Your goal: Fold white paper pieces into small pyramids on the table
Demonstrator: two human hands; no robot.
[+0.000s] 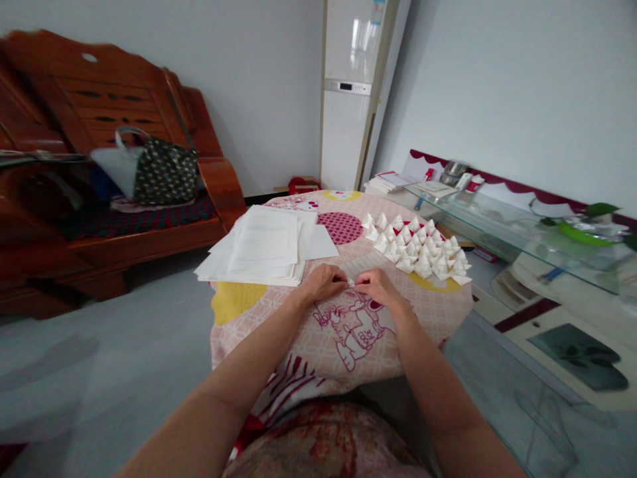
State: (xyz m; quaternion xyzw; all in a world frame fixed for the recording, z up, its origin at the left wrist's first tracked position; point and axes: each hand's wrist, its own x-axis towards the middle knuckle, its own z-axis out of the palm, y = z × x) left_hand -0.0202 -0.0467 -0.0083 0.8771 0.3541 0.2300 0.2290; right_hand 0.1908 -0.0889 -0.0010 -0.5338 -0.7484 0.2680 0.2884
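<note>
My left hand [326, 282] and my right hand [379, 285] meet over the middle of the table, fingers closed in a pinch. Between them they hold a piece of white paper [351, 282], of which only a little shows; its fold cannot be made out. To the left lies a loose stack of white paper sheets [263, 242], some with faint print. On the right, several folded white paper shapes with pointed tips, like small paper boats [423, 255], stand close together in rows.
A pink patterned cloth [298, 332] covers the round table. At right stands a glass-topped cabinet [517, 245] with papers, cups and a green dish on it. A wooden sofa [124, 232] holding a dark patterned bag [166, 171] is at left. A tall white air conditioner [347, 126] stands behind.
</note>
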